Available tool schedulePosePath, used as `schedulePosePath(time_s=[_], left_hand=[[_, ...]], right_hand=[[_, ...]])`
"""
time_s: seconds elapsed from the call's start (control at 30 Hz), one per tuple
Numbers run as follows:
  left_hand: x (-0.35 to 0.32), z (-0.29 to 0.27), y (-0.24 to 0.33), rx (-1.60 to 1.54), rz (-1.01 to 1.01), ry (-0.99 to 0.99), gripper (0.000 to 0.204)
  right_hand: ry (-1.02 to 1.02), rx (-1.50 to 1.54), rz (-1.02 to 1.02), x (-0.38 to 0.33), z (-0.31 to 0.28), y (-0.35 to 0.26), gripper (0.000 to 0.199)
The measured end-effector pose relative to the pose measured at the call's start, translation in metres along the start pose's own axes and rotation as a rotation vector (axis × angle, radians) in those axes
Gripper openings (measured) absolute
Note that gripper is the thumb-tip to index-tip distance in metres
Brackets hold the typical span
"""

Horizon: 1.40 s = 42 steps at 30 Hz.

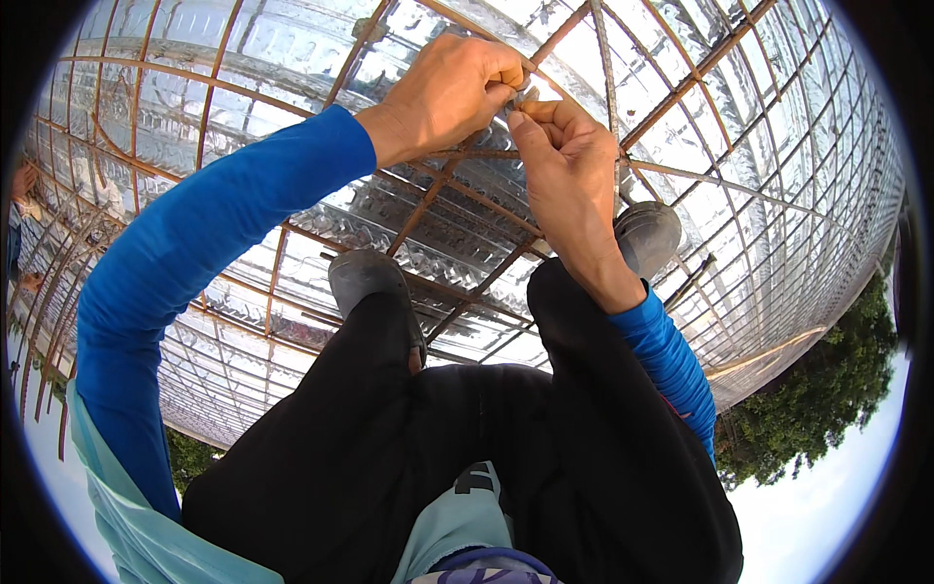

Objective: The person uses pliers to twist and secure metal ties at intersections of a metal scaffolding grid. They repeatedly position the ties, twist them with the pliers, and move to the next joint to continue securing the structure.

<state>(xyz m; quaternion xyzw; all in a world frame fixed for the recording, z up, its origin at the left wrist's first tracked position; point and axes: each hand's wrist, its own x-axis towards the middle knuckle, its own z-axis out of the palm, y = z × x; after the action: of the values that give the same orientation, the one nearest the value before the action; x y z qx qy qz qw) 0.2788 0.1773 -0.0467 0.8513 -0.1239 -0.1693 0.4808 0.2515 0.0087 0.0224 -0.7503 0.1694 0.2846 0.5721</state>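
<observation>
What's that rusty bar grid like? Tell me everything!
The rusty bar grid is long, thin, metal-looking bars crossing, mostly brown, some greyer. It spreads over a ridged silver surface. Grey shoes seem to rest on it. The left hand and right hand are close together over it; whether they touch it is unclear.

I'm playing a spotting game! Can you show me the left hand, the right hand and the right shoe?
Left hand [440, 92], head view: the back of the hand.
Right hand [574, 165], head view: its middle, near the thumb's base.
Right shoe [650, 234], head view: its grey front part.
</observation>
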Motion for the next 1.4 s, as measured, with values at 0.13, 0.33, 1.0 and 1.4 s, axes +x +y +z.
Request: schedulePosePath(time_s=[0.13,0.33,1.0,1.4], left_hand=[[-0.011,0.000,-0.005,-0.058,0.085,0.033,0.011],[-0.019,0.009,-0.008,-0.100,0.138,0.077,0.012],[-0.020,0.008,-0.013,-0.158,0.045,0.043,0.024],[-0.033,0.015,0.002,-0.111,0.090,0.158,0.015]], right_hand=[[-0.021,0.024,0.067,-0.006,0.003,-0.005,0.029],[-0.159,0.054,0.095,-0.012,0.002,-0.016,0.037],[-0.109,-0.817,-0.791,0.050,-0.040,0.019,0.016],[-0.094,-0.997,-0.911,0.063,-0.040,0.024,0.016]])
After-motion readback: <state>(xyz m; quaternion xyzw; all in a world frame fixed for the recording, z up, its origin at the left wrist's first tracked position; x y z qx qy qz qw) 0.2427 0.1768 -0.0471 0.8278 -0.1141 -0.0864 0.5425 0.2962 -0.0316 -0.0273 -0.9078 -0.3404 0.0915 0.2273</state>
